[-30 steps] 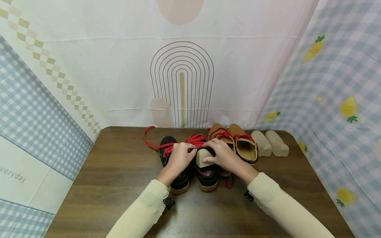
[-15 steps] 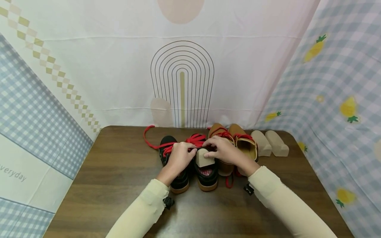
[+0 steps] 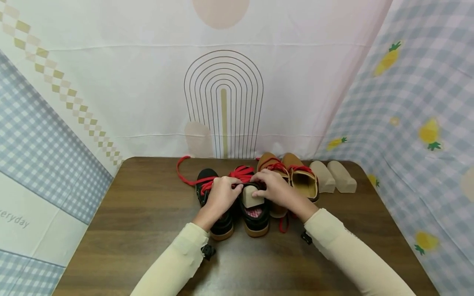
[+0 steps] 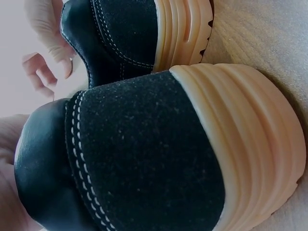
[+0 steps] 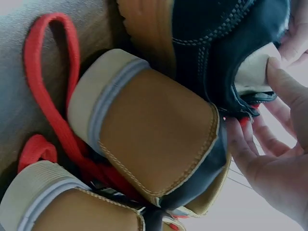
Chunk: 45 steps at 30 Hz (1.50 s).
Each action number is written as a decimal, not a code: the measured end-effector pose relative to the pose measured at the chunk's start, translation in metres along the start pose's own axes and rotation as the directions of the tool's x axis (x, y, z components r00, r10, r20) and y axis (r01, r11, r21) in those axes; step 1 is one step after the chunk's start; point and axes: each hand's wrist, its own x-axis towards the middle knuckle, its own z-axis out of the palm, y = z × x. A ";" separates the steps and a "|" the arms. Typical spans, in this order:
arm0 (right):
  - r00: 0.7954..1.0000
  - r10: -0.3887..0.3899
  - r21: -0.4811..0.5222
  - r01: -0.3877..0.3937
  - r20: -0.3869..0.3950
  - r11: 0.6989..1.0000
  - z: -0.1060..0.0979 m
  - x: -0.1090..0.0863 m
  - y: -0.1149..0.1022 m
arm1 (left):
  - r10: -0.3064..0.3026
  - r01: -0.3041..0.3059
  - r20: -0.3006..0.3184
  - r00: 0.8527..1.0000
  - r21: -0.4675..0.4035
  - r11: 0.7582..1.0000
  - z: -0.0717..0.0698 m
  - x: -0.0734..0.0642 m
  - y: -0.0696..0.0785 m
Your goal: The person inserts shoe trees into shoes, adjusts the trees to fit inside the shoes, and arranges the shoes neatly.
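Note:
In the head view, two black shoes with red laces stand side by side at the table's middle. The right black shoe [image 3: 256, 224] has a beige shoe-tree block [image 3: 253, 198] in its opening, tilted toe-inward. My left hand [image 3: 223, 192] reaches over the left black shoe [image 3: 222, 228] and pinches the tongue edge of the right one. My right hand [image 3: 275, 188] grips that shoe's collar from the other side. In the right wrist view its thumb [image 5: 281, 79] touches the block while the fingers curl outside the collar. The tongue is largely hidden by my hands.
Two tan shoes [image 3: 298, 159] with red laces stand right of the black pair, partly behind my right hand. Two more beige blocks [image 3: 341, 176] lie at the back right. A red lace [image 3: 181, 172] trails left on the wooden table [image 3: 148, 213].
My right hand has lifted slightly forward, its thumb shifting up along the block. The left hand holds its place. The head view has shifted a little.

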 end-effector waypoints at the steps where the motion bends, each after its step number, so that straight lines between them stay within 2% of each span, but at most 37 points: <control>1: 1.000 -0.002 0.002 0.002 -0.002 1.000 0.001 -0.001 0.000 | -0.003 0.003 0.001 1.000 0.000 1.000 0.000 0.000 0.000; 11: 0.999 0.041 0.100 -0.043 0.025 0.994 -0.004 -0.007 0.006 | -0.006 0.006 0.017 1.000 -0.010 1.000 0.007 -0.002 0.003; 16: 0.999 0.030 0.044 -0.032 0.044 0.999 -0.004 -0.003 0.005 | -0.019 0.020 0.012 1.000 -0.006 1.000 0.006 -0.001 0.002; 20: 1.000 0.011 0.000 -0.011 0.028 1.000 -0.001 -0.001 0.002 | -0.014 0.014 0.002 1.000 0.006 1.000 0.005 -0.001 0.001; 28: 0.994 -0.095 -0.079 0.090 -0.060 0.993 0.005 -0.002 -0.003 | -0.005 0.005 -0.002 1.000 0.023 1.000 0.002 0.000 0.002; 32: 0.991 -0.101 -0.102 0.092 -0.084 0.990 0.008 -0.002 -0.003 | -0.006 0.005 0.004 1.000 0.037 0.999 0.002 0.000 0.003; 37: 0.995 -0.060 -0.072 0.054 -0.086 0.996 0.009 -0.002 0.000 | -0.004 0.004 -0.008 1.000 0.052 0.999 0.002 0.000 0.002; 41: 0.997 -0.028 -0.058 0.024 -0.067 0.998 0.007 -0.001 0.002 | 0.002 -0.001 -0.015 1.000 0.037 0.999 0.004 -0.001 0.002; 45: 0.998 -0.042 -0.058 0.039 -0.045 0.998 0.005 0.003 0.001 | -0.017 0.017 -0.006 1.000 0.020 1.000 0.003 -0.002 0.002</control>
